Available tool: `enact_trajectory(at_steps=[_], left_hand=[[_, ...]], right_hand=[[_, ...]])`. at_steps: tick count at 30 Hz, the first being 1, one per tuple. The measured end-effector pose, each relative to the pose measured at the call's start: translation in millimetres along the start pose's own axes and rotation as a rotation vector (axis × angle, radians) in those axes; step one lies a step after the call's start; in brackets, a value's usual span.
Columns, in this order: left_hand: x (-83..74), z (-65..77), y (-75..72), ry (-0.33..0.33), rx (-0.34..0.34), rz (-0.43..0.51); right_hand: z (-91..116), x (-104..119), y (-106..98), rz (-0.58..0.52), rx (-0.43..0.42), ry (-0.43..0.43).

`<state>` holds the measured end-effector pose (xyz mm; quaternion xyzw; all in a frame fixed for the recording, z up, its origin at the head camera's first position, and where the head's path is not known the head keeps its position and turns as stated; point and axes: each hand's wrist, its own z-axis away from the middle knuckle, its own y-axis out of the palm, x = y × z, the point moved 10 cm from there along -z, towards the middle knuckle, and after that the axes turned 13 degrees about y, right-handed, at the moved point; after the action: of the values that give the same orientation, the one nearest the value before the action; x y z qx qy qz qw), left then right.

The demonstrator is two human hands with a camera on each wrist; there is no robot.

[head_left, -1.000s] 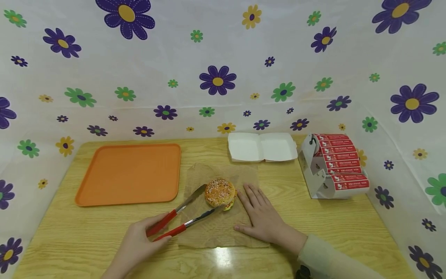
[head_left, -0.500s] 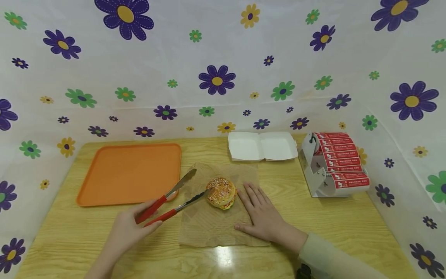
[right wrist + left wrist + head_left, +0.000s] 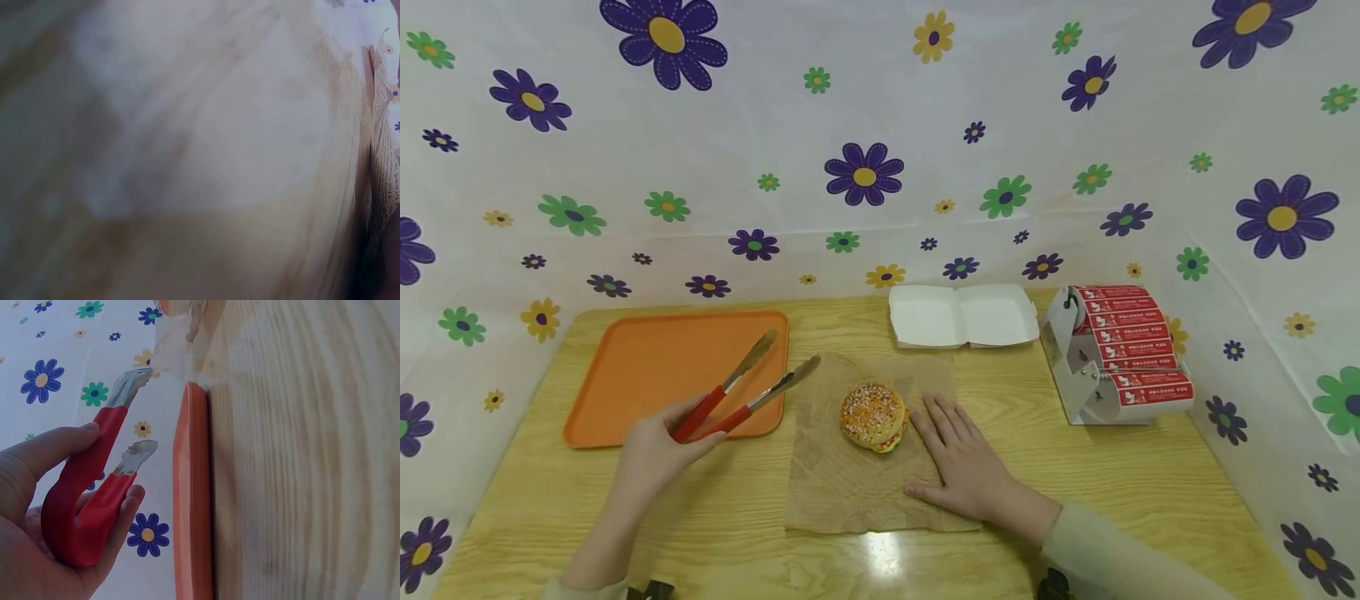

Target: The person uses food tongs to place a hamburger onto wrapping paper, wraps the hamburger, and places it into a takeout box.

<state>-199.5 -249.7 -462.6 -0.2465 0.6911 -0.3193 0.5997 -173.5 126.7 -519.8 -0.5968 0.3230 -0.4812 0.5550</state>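
A sesame-bun burger (image 3: 872,415) sits on a sheet of brown wrapping paper (image 3: 835,500) in the middle of the table, apart from both hands. My left hand (image 3: 658,446) grips red-handled tongs (image 3: 703,417), whose metal tips are spread with nothing between them and overlap the right part of the orange tray (image 3: 647,375) in the head view. In the left wrist view, thumb and fingers hold the tongs (image 3: 81,500) by their red arms. My right hand (image 3: 966,467) lies flat on the paper's right side, fingers straight, fingertips just right of the burger.
Behind the paper stands an unfolded white box (image 3: 925,318). A label dispenser (image 3: 1075,375) with a roll of red labels stands at the right. Flower-patterned cloth (image 3: 865,100) encloses the table at the back and sides.
The tongs let go of the burger, and my left hand has carried them left and back toward the tray. The burger stays on the paper; my right hand has not moved.
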Motion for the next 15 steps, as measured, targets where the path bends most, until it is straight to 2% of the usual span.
enact_trajectory(at_steps=[15], left_hand=[[48.7, -24.1, -10.8, -0.093, -0.034, 0.02]], right_hand=[[1.9, 2.3, -3.9, -0.007, -0.026, -0.018]])
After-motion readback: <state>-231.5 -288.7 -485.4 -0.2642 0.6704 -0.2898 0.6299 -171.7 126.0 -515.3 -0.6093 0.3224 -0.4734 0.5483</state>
